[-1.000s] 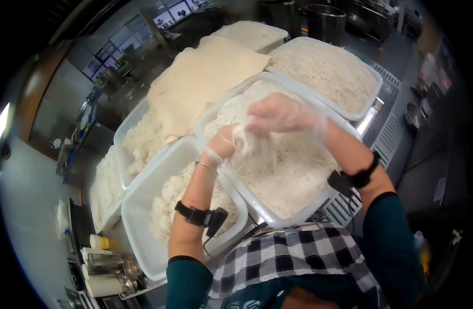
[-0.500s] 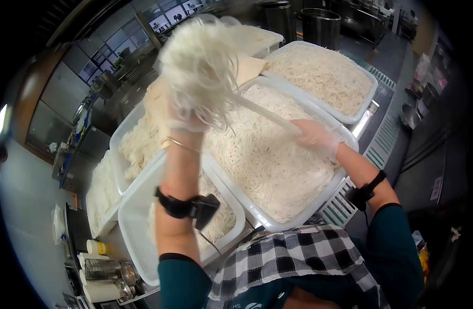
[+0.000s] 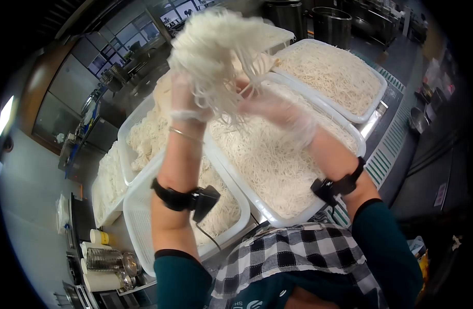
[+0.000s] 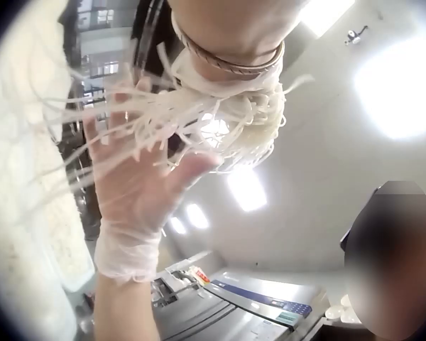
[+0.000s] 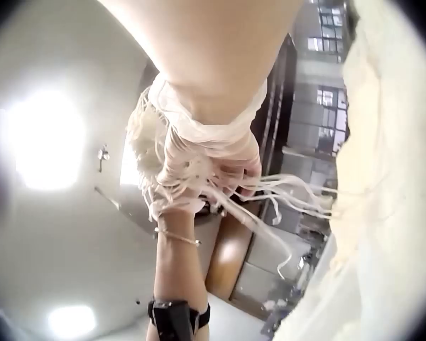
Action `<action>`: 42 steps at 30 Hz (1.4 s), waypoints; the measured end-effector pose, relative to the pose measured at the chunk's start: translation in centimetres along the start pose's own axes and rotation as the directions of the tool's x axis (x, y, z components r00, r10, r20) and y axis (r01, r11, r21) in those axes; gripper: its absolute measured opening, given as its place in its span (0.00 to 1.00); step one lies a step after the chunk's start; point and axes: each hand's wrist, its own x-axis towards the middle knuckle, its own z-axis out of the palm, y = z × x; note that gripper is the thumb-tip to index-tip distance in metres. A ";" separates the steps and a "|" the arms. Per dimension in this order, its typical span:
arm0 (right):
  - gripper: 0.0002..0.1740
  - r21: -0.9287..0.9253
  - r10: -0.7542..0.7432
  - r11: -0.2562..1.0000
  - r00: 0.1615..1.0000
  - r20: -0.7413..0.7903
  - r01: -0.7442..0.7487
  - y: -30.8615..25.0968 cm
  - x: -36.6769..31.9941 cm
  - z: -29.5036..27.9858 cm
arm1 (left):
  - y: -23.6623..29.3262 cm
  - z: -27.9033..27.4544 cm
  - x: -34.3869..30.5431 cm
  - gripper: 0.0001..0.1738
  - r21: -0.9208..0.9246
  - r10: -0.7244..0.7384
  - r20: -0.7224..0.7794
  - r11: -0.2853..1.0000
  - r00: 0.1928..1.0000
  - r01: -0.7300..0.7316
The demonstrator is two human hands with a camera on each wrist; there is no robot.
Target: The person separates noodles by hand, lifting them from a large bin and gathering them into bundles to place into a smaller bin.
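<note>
My left hand (image 3: 186,95), in a clear plastic glove, holds up a thick bundle of white noodles (image 3: 210,44) above the tubs; the noodles hide most of its fingers. Loose strands hang from the bundle on its right side. Against these strands is my gloved right hand (image 3: 272,108), blurred in the head view. In the left wrist view the right hand (image 4: 131,170) has its fingers and thumb spread beside the dangling noodles (image 4: 156,117). Below both hands stands a white plastic tub (image 3: 357,147) heaped with noodles.
A second tub (image 3: 138,216), partly filled with noodles, stands at the near left. Another full tub (image 3: 378,98) is at the far right, and more lie to the left. A pale cloth (image 3: 161,95) covers part of the back ones. Jars (image 3: 110,260) sit at the lower left.
The right hand has come up from the tub to the raised bundle, and the strand it drew out is no longer stretched. A second ago both hands were low over the tub; the left has since lifted the noodles.
</note>
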 end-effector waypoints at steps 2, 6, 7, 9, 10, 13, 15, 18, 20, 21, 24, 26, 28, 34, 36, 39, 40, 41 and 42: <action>0.27 -0.237 0.415 0.908 0.811 0.412 -0.344 -0.5 -0.8 1.4 | -0.5 -0.1 -1.6 0.18 -0.478 -0.299 -0.030 0.842 0.954 0.249; 0.10 -0.360 -0.031 0.928 0.983 0.178 0.094 -2.8 -2.6 -0.1 | -2.8 -0.6 -8.3 0.17 -0.642 -0.504 0.428 0.414 0.750 0.645; 0.10 -0.355 -0.018 0.931 0.983 0.182 0.083 -2.9 -2.1 0.0 | -2.4 -0.3 -10.2 0.17 -0.577 -0.459 0.568 0.369 0.683 0.729; 0.12 -0.276 0.096 0.960 0.980 0.177 -0.044 -3.0 -0.6 0.7 | -0.1 0.4 -12.8 0.17 -0.534 -0.408 0.737 0.139 0.539 0.834; 0.09 -0.154 0.092 0.986 0.984 0.153 -0.068 -1.2 -0.2 1.4 | 1.5 0.7 -13.5 0.17 -0.546 -0.402 0.779 -0.059 0.481 0.836; 0.12 0.188 0.163 0.966 0.982 0.096 -0.179 5.2 -1.8 3.4 | 4.9 1.4 -14.3 0.17 -0.747 -0.537 0.665 -0.466 0.519 0.475; 0.14 0.543 0.265 0.778 0.948 0.176 -0.318 3.0 -5.1 4.3 | 4.9 2.4 -14.9 0.18 -0.733 -0.626 0.665 -0.653 0.407 0.192; 0.20 0.764 0.307 0.505 0.911 0.277 -0.402 5.2 -5.9 5.6 | 3.4 3.9 -17.2 0.21 -0.406 -0.656 0.034 0.680 0.754 0.610; 0.25 0.734 0.274 0.568 0.926 0.259 -0.373 9.1 -6.2 5.6 | 4.5 3.0 -16.6 0.23 -0.335 -0.517 0.221 0.756 0.827 0.562; 0.24 0.732 0.331 0.582 0.926 0.184 -0.354 11.1 -6.6 5.0 | 5.0 2.4 -16.3 0.26 -0.280 -0.356 0.403 0.829 0.843 0.484; 0.23 0.717 0.427 0.577 0.893 0.142 -0.390 9.1 -6.6 2.2 | 4.2 -1.8 -15.3 0.32 -0.600 -0.367 0.695 0.179 0.619 0.780; 0.22 0.710 0.470 0.546 0.864 0.180 -0.444 8.8 -5.8 1.9 | 3.9 -1.3 -15.2 0.32 -0.649 -0.535 0.626 0.045 0.567 0.759; 0.24 0.380 0.235 0.888 0.966 0.106 -0.258 10.0 -5.3 3.1 | 5.2 0.3 -14.6 0.27 -0.691 -0.733 0.556 -0.147 0.391 0.708; 0.22 -0.204 0.175 0.968 0.975 0.139 -0.145 2.5 -6.6 3.2 | 2.1 0.2 -15.6 0.20 -0.764 -0.699 0.622 -0.442 0.353 0.470; 0.18 -0.365 0.241 0.916 0.957 0.164 -0.168 4.3 -8.0 -0.2 | 0.5 -1.9 -15.1 0.18 -0.735 -0.696 0.645 -0.450 0.316 0.507; 0.13 -0.610 0.180 0.792 0.943 0.279 0.029 2.0 -6.3 -0.6 | 0.1 -3.7 -13.5 0.19 -0.657 -0.773 0.398 0.137 0.495 0.742; 0.11 -0.667 0.073 0.713 0.923 0.377 0.216 0.4 -5.5 -0.1 | 0.4 -3.9 -13.4 0.19 -0.653 -0.775 0.401 0.131 0.488 0.746; 0.11 -0.596 -0.122 0.689 0.877 0.465 0.412 -0.5 -4.5 1.0 | 0.9 -3.9 -13.3 0.21 -0.445 -0.712 0.553 0.188 0.434 0.876; 0.11 -0.513 -0.310 0.623 0.788 0.532 0.591 -1.4 -3.1 2.5 | 1.3 -3.6 -13.2 0.23 -0.217 -0.645 0.683 0.267 0.342 0.939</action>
